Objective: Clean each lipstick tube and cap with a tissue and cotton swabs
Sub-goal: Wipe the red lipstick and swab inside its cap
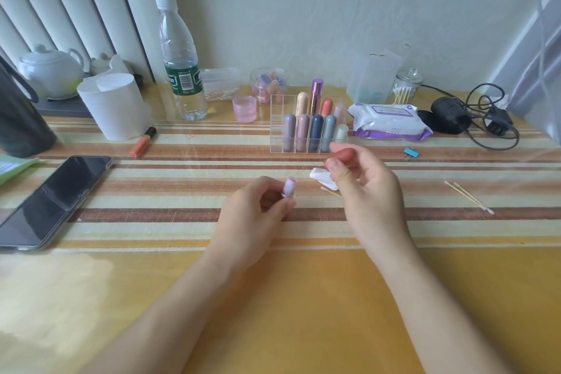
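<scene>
Left hand (258,206) clamped around uncapped lipstick tube (289,188), pale bullet poking above fingers; right hand (364,185) pinching red cap (343,155), white tissue (322,177) and probably a cotton swab (329,191) tucked beneath.

Organizer (277,143) clear glossy plastic; tall lipstick (316,97) shiny metallic purple; tablecloth (182,222) woven under glossy film.

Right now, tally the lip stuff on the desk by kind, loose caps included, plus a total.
Capped lipsticks in the clear rack: 9
Uncapped lipstick tube in the left hand: 1
Red cap in the right hand: 1
Orange lip gloss lying by the white cup: 1
Total: 12
</scene>
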